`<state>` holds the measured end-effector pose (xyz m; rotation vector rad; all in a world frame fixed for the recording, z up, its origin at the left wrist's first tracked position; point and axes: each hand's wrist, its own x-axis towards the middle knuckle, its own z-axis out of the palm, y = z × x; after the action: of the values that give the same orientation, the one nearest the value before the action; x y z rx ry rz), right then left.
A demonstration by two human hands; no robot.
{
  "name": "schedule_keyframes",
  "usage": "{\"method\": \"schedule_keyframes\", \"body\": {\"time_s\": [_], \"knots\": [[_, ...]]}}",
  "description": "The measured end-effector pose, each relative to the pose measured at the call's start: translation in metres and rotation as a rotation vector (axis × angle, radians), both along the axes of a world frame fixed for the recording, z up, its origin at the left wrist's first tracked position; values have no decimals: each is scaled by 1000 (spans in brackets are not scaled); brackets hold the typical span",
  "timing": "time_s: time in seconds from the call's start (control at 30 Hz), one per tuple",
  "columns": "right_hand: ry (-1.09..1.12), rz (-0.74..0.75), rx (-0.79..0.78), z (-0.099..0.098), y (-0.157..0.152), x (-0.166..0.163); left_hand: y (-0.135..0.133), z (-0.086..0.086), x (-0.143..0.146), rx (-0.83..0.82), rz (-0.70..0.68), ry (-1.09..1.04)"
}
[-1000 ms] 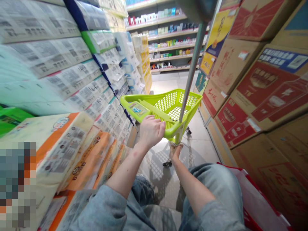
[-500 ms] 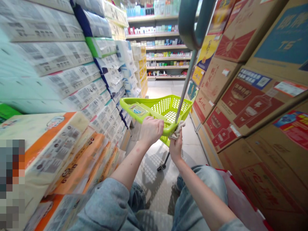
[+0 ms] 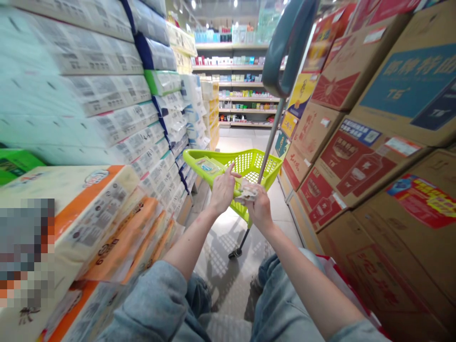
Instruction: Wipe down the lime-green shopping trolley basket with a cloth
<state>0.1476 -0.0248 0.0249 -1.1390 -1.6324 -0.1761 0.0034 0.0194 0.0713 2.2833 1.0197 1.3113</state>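
A lime-green wheeled shopping basket (image 3: 263, 164) stands in the aisle just ahead, its metal pull handle (image 3: 270, 137) rising to a grey grip (image 3: 285, 52) near the top. My left hand (image 3: 223, 190) rests against the basket's near rim with fingers partly spread. My right hand (image 3: 259, 206) is closed around a crumpled whitish cloth (image 3: 247, 193), pressed on the same rim beside the handle's base. The two hands almost touch. A flat packaged item (image 3: 208, 166) lies on the basket's left side.
Stacked tissue and paper packs (image 3: 107, 123) wall the left side. Cardboard cartons (image 3: 356, 142) are piled along the right, close to my right arm. Shelves of bottles (image 3: 242, 80) cross the far end. A tiled floor strip (image 3: 231, 247) runs between; my jeans-clad knees are below.
My right hand rose from below the basket's rim up onto it with the cloth. The camera view tilted up, showing more of the handle grip. My left hand stayed on the rim.
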Motion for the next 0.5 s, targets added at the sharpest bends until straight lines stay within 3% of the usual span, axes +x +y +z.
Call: {"method": "schedule_keyframes", "body": {"time_s": [0.2, 0.33, 0.4, 0.5], "knots": [[71, 130, -123, 4, 16, 4, 3, 7, -9, -143, -56, -138], [129, 189, -154, -1, 17, 14, 13, 11, -23, -93, 15, -193], [134, 222, -165, -3, 16, 23, 25, 11, -32, -19, 95, -140], [91, 281, -180, -2, 13, 38, 42, 7, -41, 81, 209, 103]]}}
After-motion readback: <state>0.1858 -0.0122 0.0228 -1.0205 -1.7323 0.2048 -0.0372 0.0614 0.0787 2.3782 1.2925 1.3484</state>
